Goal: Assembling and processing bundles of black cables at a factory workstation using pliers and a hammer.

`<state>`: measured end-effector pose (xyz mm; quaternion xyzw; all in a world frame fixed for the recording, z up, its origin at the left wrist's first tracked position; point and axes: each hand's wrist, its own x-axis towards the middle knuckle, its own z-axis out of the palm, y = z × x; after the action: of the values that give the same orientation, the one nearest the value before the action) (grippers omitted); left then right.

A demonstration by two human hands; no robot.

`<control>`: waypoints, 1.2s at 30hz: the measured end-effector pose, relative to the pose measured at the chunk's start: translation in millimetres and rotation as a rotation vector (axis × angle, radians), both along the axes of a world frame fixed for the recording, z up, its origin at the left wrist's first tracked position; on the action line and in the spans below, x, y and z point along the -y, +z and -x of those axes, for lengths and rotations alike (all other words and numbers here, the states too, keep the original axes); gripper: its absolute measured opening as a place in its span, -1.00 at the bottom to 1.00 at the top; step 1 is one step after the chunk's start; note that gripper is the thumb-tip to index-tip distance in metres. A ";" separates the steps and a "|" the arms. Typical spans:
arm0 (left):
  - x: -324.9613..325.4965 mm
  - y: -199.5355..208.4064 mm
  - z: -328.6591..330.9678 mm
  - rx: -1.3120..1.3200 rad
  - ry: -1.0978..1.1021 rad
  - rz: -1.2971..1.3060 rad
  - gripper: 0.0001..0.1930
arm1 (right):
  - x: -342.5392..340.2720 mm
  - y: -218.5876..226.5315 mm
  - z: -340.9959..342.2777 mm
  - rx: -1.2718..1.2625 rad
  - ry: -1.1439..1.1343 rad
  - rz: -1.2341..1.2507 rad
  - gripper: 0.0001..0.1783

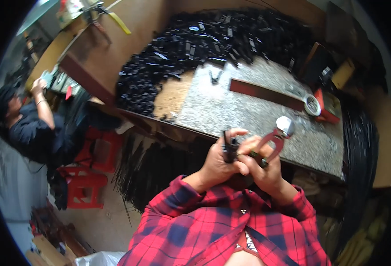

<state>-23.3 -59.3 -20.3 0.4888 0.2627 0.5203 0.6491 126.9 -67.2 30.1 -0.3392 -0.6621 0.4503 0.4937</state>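
Note:
Just in front of my chest, both hands are close together by the near edge of the workbench. My left hand (217, 160) is closed around a small dark piece (229, 152), its fingers wrapped about it; the exact kind cannot be made out. My right hand (268, 176) grips pincers (285, 127) with a silver head and red handles. The head points up and away, over the benchtop, and the handles' dark ends lie by the fingers. The right fingertips and thumb are close to or touching the dark piece; which of these cannot be told.
A large heap of small black pieces (222, 35) covers the back of the speckled benchtop (217, 106). On it lie a long dark-red bar (266, 94) and a round tin (312, 105). Long black strips (359, 137) hang at right. Leftward, a co-worker (40, 124) sits near red stools (87, 188).

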 end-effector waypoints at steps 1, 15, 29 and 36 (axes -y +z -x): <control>1.4 2.8 1.6 0.027 -0.003 -0.001 -0.03 | 0.0 -1.6 0.5 -0.003 -0.006 -0.012 -0.89; 3.9 13.3 -5.1 0.115 0.030 -0.062 0.00 | -0.2 -9.9 -0.6 -0.048 0.001 -0.009 -0.88; -0.7 5.7 2.2 -0.048 0.032 -0.219 0.04 | -2.8 -1.6 2.0 0.044 -0.045 -0.088 -0.87; -7.1 9.2 16.1 0.115 -0.091 -0.068 0.07 | -9.1 5.3 -16.7 0.341 0.113 -0.085 -0.69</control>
<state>-39.3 -52.3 -11.1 0.4913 0.1845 0.5263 0.6690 143.6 -58.1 35.4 -0.3518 -0.7725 0.3851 0.3622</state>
